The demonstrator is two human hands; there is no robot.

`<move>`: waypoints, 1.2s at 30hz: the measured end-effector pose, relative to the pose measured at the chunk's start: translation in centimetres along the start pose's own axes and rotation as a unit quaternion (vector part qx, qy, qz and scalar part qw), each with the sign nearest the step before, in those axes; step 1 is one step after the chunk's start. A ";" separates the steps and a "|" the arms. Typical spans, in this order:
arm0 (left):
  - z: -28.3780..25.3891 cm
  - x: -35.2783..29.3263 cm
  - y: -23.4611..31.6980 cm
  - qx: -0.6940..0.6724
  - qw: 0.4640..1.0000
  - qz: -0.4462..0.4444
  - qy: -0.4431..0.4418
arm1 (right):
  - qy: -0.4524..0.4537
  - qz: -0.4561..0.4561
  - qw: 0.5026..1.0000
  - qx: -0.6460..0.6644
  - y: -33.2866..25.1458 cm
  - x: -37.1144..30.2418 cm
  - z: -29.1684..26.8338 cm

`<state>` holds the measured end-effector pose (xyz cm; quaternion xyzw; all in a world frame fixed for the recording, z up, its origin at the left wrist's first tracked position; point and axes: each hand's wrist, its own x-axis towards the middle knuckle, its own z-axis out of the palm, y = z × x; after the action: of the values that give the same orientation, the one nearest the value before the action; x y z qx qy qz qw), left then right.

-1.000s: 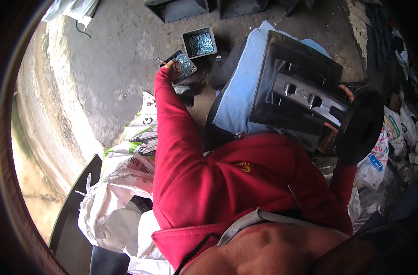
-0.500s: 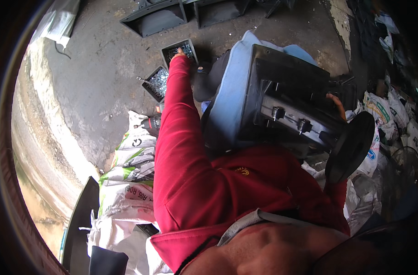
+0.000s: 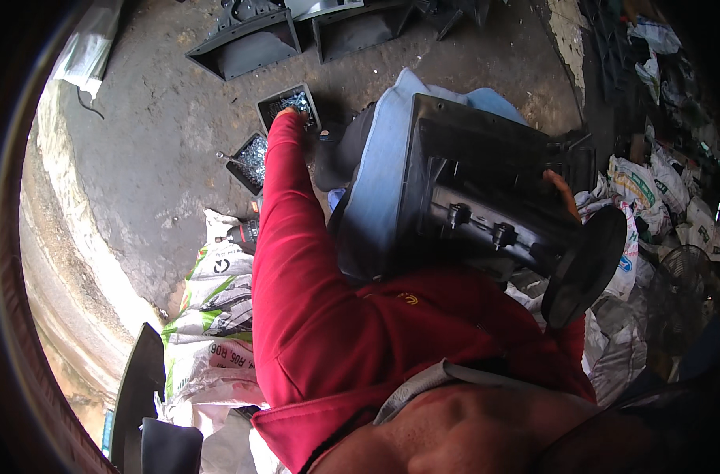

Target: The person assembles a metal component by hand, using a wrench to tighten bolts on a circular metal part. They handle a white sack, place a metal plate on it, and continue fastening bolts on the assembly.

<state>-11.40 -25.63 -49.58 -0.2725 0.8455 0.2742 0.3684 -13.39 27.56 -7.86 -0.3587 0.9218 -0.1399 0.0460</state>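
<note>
My left arm stretches forward, and my left hand (image 3: 287, 112) is down inside the far bin of metal fasteners (image 3: 316, 113). Its fingers are mostly hidden among the pieces. Closer to me stands a second dark bin (image 3: 248, 182) of small shiny hardware, with a metal tool handle (image 3: 227, 159) sticking out. Across my lap, over a blue cloth (image 3: 364, 189), rests a large black moulded housing (image 3: 439, 126). It carries a long bracket with bolts and a round black disc (image 3: 585, 268). My right hand (image 3: 563, 192) curls its fingers round the housing's right side.
A power drill (image 3: 248, 232) lies left of my arm, by white printed sacks (image 3: 218, 268). Several black plastic housings (image 3: 245, 49) stand on the floor ahead. More sacks (image 3: 636, 186) and a fan (image 3: 686, 268) are at the right.
The view has shifted, so the scene sits slightly further left and lower. My left hand is still in the far bin; my right hand keeps its hold on the housing.
</note>
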 end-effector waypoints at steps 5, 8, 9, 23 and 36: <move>0.7 1.0 -3.6 -0.058 0.998 0.013 0.033 | 0.012 -0.014 1.000 0.014 1.1 1.0 0.8; -0.4 0.2 -2.7 -0.142 0.989 0.030 0.027 | 0.033 0.000 0.999 0.013 0.8 0.0 0.5; -0.8 -0.3 -2.4 -0.163 0.986 0.029 0.019 | 0.039 0.003 0.999 0.014 0.8 -0.4 0.3; -11.5 -25.8 2.2 -0.683 0.678 0.261 -0.077 | -0.024 0.099 0.521 0.847 -11.9 -6.3 -2.6; -2.7 -53.9 18.9 0.023 0.800 0.592 0.099 | -0.292 0.241 0.157 0.912 -20.0 -1.7 1.1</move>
<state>6.04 -0.19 -1.44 0.2640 0.8802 0.3904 0.0550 1.02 14.40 -3.18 0.1672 0.0900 -0.7471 0.6371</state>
